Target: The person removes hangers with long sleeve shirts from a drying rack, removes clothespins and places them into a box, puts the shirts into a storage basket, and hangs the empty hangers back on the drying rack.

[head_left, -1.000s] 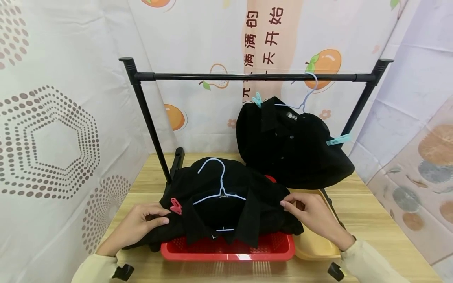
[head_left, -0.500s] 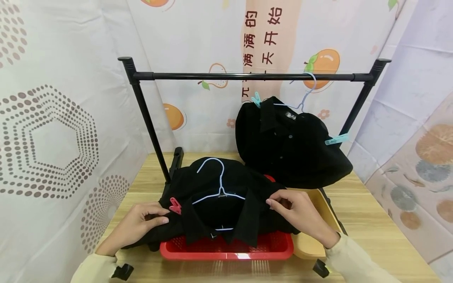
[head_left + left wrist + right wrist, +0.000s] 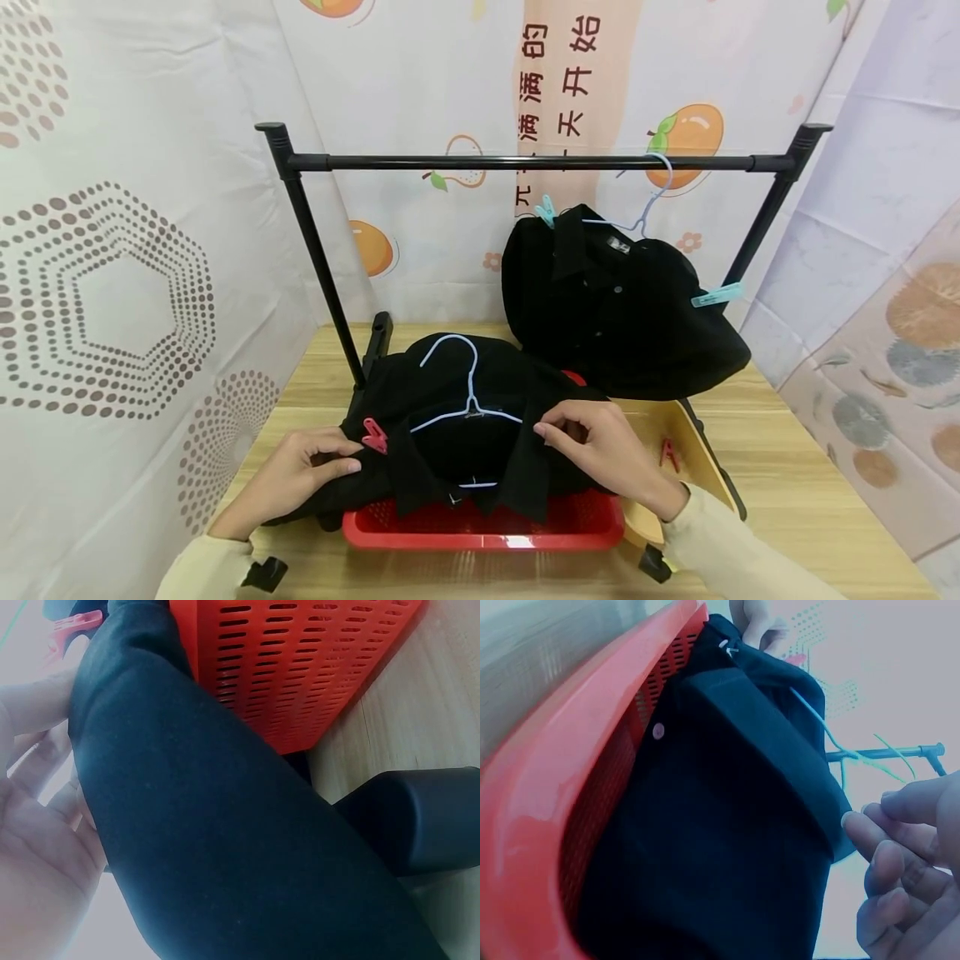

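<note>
A black collared shirt (image 3: 480, 367) lies over a red basket (image 3: 483, 542), with a pale blue hanger (image 3: 471, 379) inside its collar. My left hand (image 3: 303, 475) pinches the shirt at its left shoulder, beside a red clothespin (image 3: 374, 437) clipped there. In the left wrist view, a black sleeve (image 3: 202, 787) hangs beside the palm. My right hand (image 3: 607, 454) is at the right side of the collar, fingers loosely bent. The right wrist view has its fingertips next to the collar edge (image 3: 832, 802), with no cloth visibly pinched.
A black rack (image 3: 465, 162) stands behind. From its bar hangs another black shirt (image 3: 600, 317) on a blue hanger, with turquoise clothespins (image 3: 717, 295) at both shoulders. A yellow tray (image 3: 708, 467) at right holds a red clothespin (image 3: 670, 454).
My right hand has moved left along the shirt, from its right shoulder to the collar, exposing the red clothespin in the tray. My left hand stays at the left shoulder.
</note>
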`<control>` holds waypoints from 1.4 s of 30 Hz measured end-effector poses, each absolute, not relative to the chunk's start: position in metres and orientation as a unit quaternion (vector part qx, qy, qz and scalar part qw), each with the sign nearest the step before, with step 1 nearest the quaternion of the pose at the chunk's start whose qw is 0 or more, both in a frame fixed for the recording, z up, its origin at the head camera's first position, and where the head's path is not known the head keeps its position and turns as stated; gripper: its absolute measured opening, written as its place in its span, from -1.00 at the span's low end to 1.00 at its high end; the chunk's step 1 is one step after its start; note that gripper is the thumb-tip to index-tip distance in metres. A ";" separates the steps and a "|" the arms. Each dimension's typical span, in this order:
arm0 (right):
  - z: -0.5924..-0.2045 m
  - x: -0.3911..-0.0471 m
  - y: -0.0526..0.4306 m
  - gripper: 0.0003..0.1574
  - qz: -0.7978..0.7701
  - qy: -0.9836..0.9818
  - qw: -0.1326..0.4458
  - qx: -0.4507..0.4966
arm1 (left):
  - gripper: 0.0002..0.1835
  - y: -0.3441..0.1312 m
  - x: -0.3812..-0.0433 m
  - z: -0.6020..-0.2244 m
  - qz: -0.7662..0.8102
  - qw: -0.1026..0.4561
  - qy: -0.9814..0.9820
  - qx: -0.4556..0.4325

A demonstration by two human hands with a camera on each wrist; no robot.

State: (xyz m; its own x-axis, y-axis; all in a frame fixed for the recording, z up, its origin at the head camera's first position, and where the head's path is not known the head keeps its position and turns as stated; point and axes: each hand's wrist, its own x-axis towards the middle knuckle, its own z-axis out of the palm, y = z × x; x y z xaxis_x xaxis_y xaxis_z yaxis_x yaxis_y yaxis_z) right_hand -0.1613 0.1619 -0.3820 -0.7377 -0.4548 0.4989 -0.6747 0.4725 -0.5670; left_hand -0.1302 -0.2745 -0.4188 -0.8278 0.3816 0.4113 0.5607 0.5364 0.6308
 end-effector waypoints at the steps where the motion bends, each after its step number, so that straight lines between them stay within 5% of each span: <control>1: -0.382 -0.162 0.159 -0.86 0.392 -0.844 0.140 0.338 | -0.79 -0.275 -0.130 -0.419 -0.398 0.113 -0.869 -0.271; 28: -0.374 -0.175 0.087 -0.91 0.394 -0.788 0.141 0.452 | -0.80 -0.273 -0.131 -0.418 -0.395 0.102 -0.875 -0.260; 42: -0.370 -0.169 0.038 -0.85 0.415 -0.776 0.096 0.466 | -0.77 -0.272 -0.130 -0.418 -0.398 0.121 -0.863 -0.286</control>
